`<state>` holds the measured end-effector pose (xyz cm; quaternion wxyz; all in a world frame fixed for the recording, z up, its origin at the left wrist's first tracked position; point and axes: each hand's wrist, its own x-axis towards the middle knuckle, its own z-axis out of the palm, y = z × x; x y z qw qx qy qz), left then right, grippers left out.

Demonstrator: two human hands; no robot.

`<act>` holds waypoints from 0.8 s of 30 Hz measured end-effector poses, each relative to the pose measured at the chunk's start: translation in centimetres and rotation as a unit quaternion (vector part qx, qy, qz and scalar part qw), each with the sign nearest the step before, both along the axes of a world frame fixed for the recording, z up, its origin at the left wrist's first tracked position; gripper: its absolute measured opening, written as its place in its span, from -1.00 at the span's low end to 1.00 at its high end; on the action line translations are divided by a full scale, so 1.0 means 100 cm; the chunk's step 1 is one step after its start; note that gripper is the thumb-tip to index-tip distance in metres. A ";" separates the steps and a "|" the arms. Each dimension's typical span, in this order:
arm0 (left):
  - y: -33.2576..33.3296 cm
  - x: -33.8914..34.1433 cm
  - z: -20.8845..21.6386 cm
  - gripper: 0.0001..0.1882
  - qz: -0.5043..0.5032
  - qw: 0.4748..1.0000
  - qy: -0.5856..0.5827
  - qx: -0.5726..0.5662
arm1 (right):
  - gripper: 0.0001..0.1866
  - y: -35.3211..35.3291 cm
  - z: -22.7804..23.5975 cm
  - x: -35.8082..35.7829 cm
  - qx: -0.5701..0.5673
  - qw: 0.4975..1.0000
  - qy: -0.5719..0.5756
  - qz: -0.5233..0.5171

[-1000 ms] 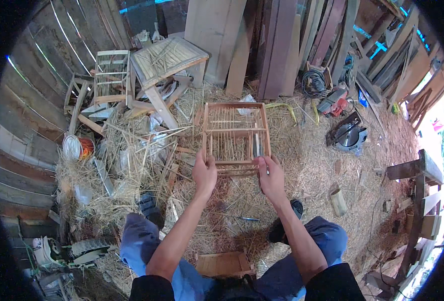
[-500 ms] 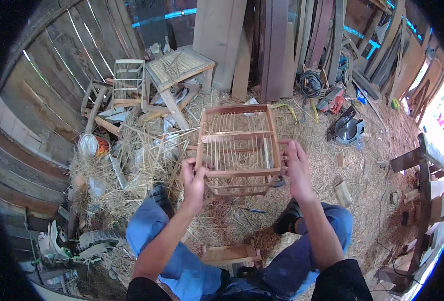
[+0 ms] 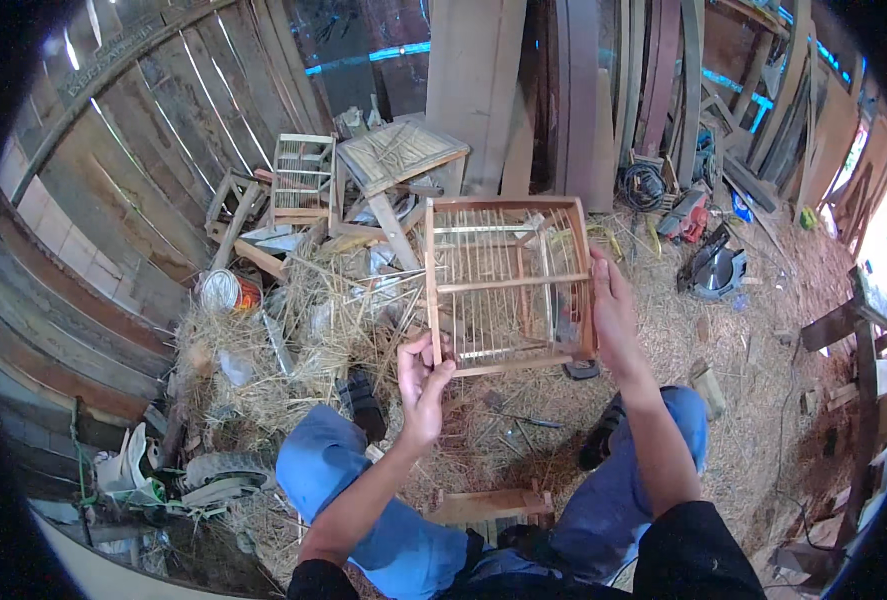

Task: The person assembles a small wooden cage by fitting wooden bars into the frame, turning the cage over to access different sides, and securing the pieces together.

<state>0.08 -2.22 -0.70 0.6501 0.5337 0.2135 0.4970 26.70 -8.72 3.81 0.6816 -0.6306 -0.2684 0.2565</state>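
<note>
Blue trousers (image 3: 323,470) cover the spread knees of the person seated near me, and on the floor between them sits a small wooden box (image 3: 493,505). Just past the knees, a wooden cage (image 3: 513,284) with thin bars is held up over the littered ground, its frame slightly tilted, one crosspiece running across the middle. The left hand (image 3: 425,385) has it by the lower left corner, thumb and fingers closed around the wood. The right hand (image 3: 615,310) lies along the opposite side, its fingers almost straight and touching the frame; from where I stand I cannot tell whether the thumb is gripping too. Below the cage, a slim dark tool (image 3: 533,420) lies on the ground near the right shoe (image 3: 603,440). Over to the left, dry straw (image 3: 328,345) is heaped up, with a can (image 3: 228,290) with a reddish side resting beside it. Off to the right I see a circular saw (image 3: 718,270), and beyond it a red power tool (image 3: 685,218) near a coil of black cable (image 3: 643,185). Farther back, a low table (image 3: 403,155) stands beside a slatted rack (image 3: 301,175), and tall boards (image 3: 473,90) lean at the rear.
</note>
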 end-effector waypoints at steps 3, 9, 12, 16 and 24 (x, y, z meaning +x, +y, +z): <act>0.001 -0.001 -0.003 -0.69 -0.010 0.997 -0.016 0.068 | -0.51 0.003 -0.016 -0.002 0.011 0.993 0.117 0.003; 0.019 0.003 0.027 -0.51 0.063 0.988 0.138 -0.025 | -0.53 0.011 -0.014 -0.016 0.045 0.997 0.013 -0.053; 0.027 0.008 0.023 -0.47 0.094 0.962 0.252 0.052 | -0.53 0.008 -0.011 -0.014 0.022 0.999 -0.019 -0.045; 0.032 0.002 0.014 -0.70 0.115 0.896 0.396 0.165 | -0.53 0.002 0.012 -0.025 -0.012 0.999 -0.036 -0.037; 0.049 0.009 -0.008 -0.63 0.045 0.971 0.166 -0.167 | -0.55 -0.010 0.020 -0.019 0.083 0.995 -0.020 -0.055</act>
